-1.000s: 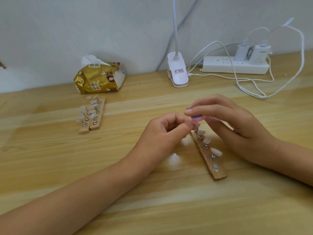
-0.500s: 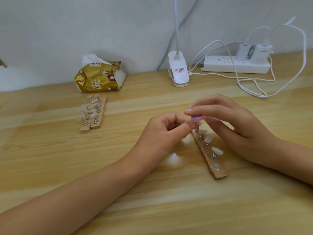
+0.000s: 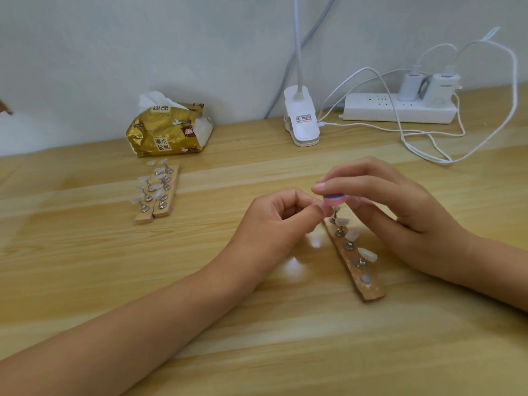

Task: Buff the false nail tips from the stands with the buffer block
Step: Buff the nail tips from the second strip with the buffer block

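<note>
Pink-and-purple buffer block [image 3: 333, 199], small, layered.

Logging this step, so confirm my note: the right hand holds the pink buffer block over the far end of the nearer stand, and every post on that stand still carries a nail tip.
Not every post. In the head view the nearest post on the nearer stand is bare. The rest holds: the right hand holds the pink buffer block over the far end.

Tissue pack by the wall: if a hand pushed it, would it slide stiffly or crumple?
The gold tissue pack looks soft: its wrapper is creased and sagging, so it would likely dent first. It probably weighs little, being loose tissue. Lying flat on the wooden table, it seems unlikely to tip.
</note>
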`<state>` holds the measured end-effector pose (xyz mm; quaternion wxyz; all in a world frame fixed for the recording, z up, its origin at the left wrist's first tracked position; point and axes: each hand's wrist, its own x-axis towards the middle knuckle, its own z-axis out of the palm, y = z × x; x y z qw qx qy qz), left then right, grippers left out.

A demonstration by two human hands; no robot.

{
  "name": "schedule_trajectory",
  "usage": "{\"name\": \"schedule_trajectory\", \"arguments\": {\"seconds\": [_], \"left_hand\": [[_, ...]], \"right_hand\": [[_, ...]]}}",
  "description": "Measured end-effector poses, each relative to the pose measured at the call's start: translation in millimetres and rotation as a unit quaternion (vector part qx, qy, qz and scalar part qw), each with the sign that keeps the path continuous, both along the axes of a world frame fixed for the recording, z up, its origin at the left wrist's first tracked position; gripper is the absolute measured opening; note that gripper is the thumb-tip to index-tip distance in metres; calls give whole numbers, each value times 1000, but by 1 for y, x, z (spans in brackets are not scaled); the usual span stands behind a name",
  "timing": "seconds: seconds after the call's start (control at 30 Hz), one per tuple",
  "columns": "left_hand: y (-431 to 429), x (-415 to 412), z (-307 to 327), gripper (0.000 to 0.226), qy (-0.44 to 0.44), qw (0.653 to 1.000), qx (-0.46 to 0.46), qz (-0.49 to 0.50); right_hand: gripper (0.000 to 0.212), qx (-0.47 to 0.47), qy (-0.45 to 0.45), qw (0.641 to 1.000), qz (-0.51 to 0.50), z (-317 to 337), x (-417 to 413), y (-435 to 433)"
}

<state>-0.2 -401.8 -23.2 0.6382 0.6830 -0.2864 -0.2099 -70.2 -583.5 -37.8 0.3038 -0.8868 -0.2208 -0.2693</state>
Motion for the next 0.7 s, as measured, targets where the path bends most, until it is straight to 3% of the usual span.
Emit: {"name": "schedule_trajectory", "arguments": {"seconds": [0.23, 0.4, 0.53, 0.7], "left_hand": [[0, 1, -1, 14, 0, 1000, -7, -7], [1, 2, -3, 25, -10, 1000, -11, -14], [0, 2, -3, 20, -4, 1000, -9, -13], [2, 4, -4, 14, 2, 1000, -17, -19]], "right_hand": [[38, 6, 12, 1000, 4, 0, 2, 1], [39, 15, 31, 999, -4, -1, 4, -1], [43, -21, -17, 1000, 1, -1, 0, 1], [32, 11, 0, 1000, -4, 0, 2, 0]]}}
